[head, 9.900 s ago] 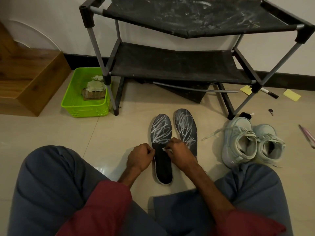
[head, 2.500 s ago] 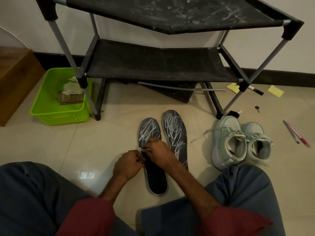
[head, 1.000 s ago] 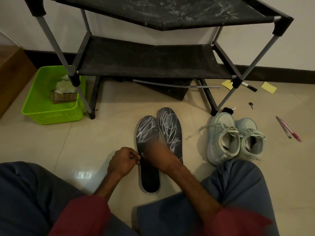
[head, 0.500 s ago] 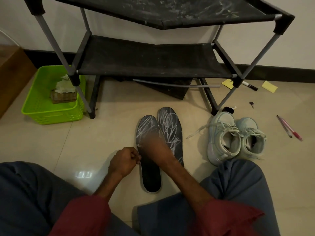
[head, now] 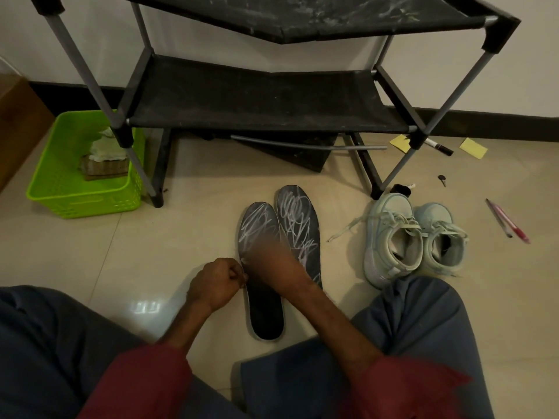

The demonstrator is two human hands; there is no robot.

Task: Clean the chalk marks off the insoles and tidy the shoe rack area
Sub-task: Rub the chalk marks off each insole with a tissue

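Shoe rack, black with grey poles and chalk-smeared shelves, stands well beyond the fingers. Far to the left of the fingers, a green basket sits beside the rack's leg with folded cloths inside. To the right of the fingers, a pair of pale sneakers stands side by side, laces loose. Two dark insoles lie touching each other on the tiled floor. The left insole runs under the fingers, its toe end scribbled with chalk and its heel end dark. The right insole lies just beyond and to the right of them, scribbled along its visible length. The person's left hand has its fingers curled tight at the left insole's outer edge; whether they pinch that edge cannot be told. The right hand is a blur over the left insole's middle, so its finger spread cannot be told. Farther right of the fingers lie two pens, a marker and yellow sticky notes.
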